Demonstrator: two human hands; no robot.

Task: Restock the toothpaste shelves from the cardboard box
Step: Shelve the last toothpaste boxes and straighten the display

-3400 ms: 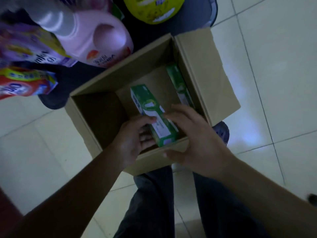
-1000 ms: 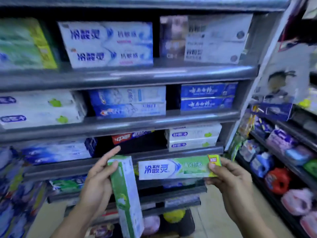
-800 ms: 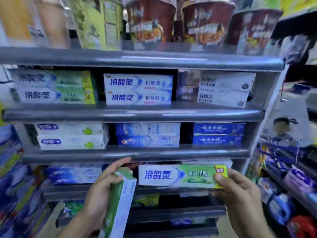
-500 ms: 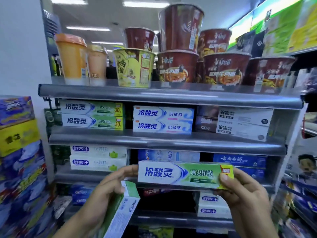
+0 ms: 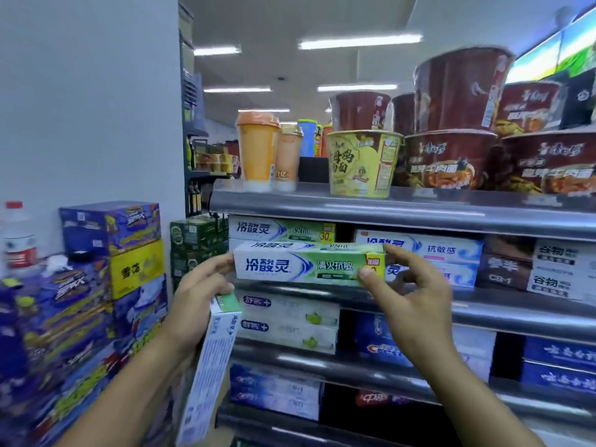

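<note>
A green-and-white toothpaste box (image 5: 306, 264) is held level in front of the upper toothpaste shelf (image 5: 483, 306), just before a matching green box (image 5: 280, 229) stacked there. My right hand (image 5: 409, 304) pinches its right end between thumb and fingers. My left hand (image 5: 196, 298) touches the box's left end with its fingertips while gripping a second toothpaste box (image 5: 209, 366) that hangs down, tilted. The cardboard box is out of view.
Instant noodle cups (image 5: 364, 162) and drink cups (image 5: 258, 153) stand on the top shelf. Blue, white and dark toothpaste boxes (image 5: 419, 253) fill the lower shelves. Stacked colourful cartons (image 5: 109, 253) and a bottle (image 5: 17, 240) sit at the left by a white wall.
I came up from the cardboard box with two toothpaste boxes. The view rose along the shelves, and the level box moved up and left to the upper toothpaste shelf.
</note>
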